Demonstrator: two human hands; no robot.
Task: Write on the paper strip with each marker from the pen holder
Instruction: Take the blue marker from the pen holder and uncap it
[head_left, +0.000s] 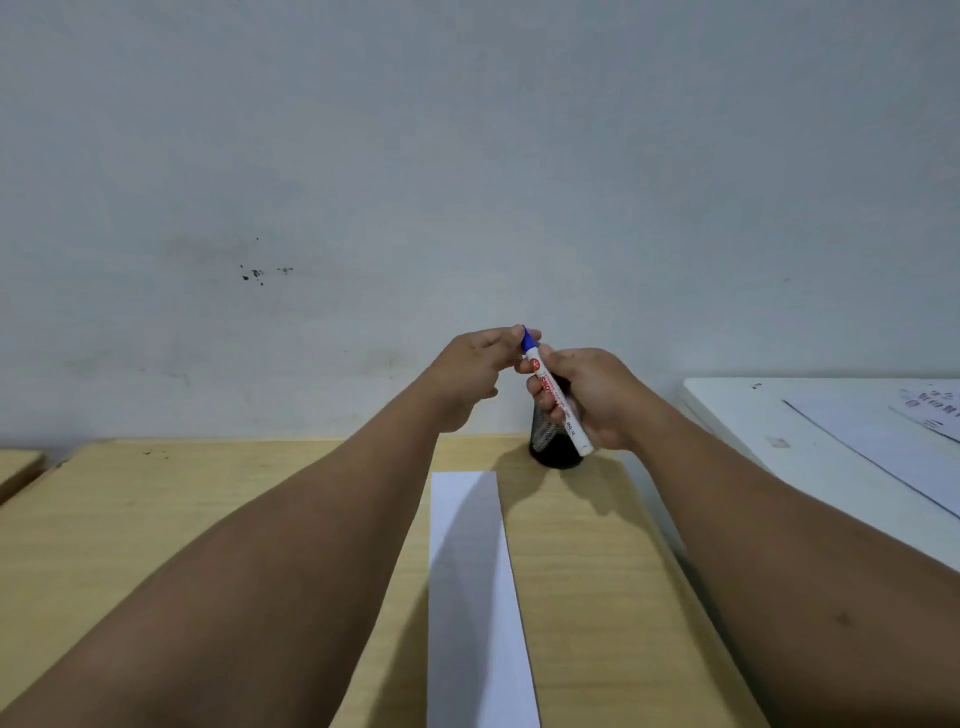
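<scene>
A white marker (558, 402) with red print and a blue cap is held tilted above the far end of the desk. My right hand (592, 397) grips its barrel. My left hand (475, 369) pinches the blue cap (529, 340) at the top end. Right behind and below the hands stands the black mesh pen holder (550, 452), mostly hidden by my right hand. A long white paper strip (475, 597) lies flat on the wooden desk (208, 519), running from the holder toward me; it looks blank where it shows.
A grey wall rises just behind the desk. A white table (810, 441) with printed sheets (930, 410) stands to the right. Part of another wooden surface (15, 467) shows at the far left.
</scene>
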